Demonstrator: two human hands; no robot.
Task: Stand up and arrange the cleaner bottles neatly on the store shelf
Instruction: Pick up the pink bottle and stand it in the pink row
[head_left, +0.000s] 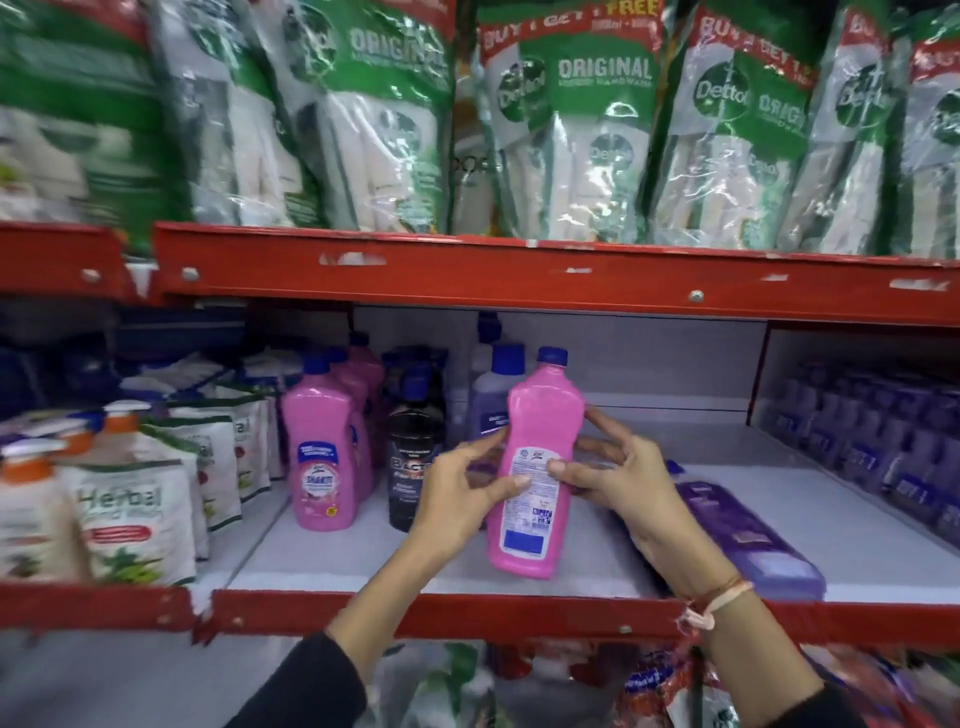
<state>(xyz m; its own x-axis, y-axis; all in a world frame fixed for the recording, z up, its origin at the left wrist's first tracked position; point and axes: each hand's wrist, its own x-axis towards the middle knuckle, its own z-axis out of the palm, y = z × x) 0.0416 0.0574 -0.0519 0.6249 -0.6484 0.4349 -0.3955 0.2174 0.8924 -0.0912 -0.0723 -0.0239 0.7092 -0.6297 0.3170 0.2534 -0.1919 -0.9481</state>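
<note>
A pink cleaner bottle (535, 462) with a blue cap is upright, its back label toward me, held between both hands just above the white shelf (415, 561). My left hand (457, 499) grips its left side and my right hand (618, 478) its right side. To the left a row of pink bottles (324, 457) stands upright. Black bottles (413, 447) stand beside them. Lilac bottles (493, 395) stand behind the held one. A purple bottle (748, 535) lies on its side at the right.
A red shelf beam (519, 275) runs overhead, carrying green handwash refill packs (597, 130). Herbal handwash pouches (135, 509) and pump bottles fill the left bay. Purple packs (883, 436) line the right bay. The red front rail (467, 613) edges the shelf.
</note>
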